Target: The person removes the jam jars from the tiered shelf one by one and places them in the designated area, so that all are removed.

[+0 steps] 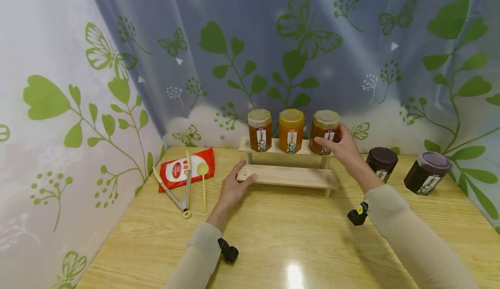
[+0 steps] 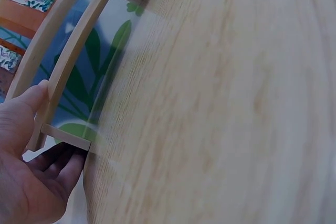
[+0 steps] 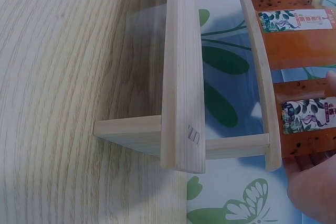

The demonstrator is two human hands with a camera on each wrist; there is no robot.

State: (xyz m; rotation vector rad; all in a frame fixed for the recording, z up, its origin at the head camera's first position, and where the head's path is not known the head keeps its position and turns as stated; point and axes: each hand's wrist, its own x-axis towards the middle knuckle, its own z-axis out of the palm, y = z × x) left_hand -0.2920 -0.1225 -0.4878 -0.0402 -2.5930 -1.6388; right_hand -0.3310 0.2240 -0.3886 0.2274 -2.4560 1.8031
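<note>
A two-step wooden rack (image 1: 291, 175) stands on the table. On its upper step three jars are lined up: a reddish-brown jar (image 1: 259, 130) at left, an orange jar (image 1: 291, 131) in the middle and a speckled brown jar (image 1: 321, 143) at right. My right hand (image 1: 343, 148) grips that right jar, thumb across its front and fingers round its far side. With my left hand (image 1: 233, 187) I hold the left end of the lower step; in the left wrist view the thumb lies on the board and the fingers (image 2: 68, 174) curl under the end piece.
Two dark jars, one (image 1: 382, 161) beside my right forearm and another (image 1: 427, 172) farther right, stand on the table. At left lie a red-and-white packet (image 1: 203, 159), metal tongs (image 1: 188, 193) and a yellow spoon (image 1: 203, 185). A patterned curtain (image 1: 250, 63) hangs close behind.
</note>
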